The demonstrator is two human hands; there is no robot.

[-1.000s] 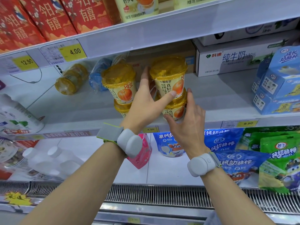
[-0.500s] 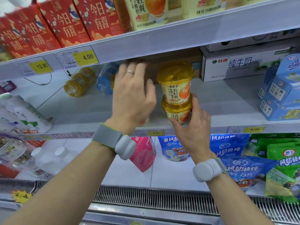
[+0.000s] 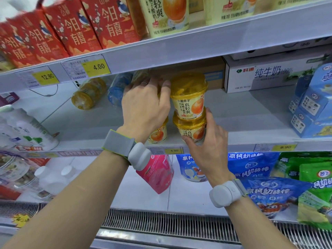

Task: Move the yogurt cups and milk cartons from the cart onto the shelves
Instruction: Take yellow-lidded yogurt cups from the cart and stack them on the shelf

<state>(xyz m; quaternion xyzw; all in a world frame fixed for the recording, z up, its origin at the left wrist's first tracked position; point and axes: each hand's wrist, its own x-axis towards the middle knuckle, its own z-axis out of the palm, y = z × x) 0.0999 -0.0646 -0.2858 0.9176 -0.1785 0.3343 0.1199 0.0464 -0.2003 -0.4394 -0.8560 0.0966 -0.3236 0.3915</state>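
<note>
the left hand (image 3: 145, 103) is curling over a yogurt cup (image 3: 158, 134) stack on the middle shelf (image 3: 251, 115) — at its 3 o'clock, the right hand (image 3: 206, 142) is pinching the bottom orange yogurt cup (image 3: 191, 129) under another (image 3: 188, 97).

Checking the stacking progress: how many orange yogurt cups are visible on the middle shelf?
3 visible. Top cup sits stacked on the bottom cup, which the right hand holds. A third cup stands left of it, under the left hand, which likely hides a fourth.
</note>
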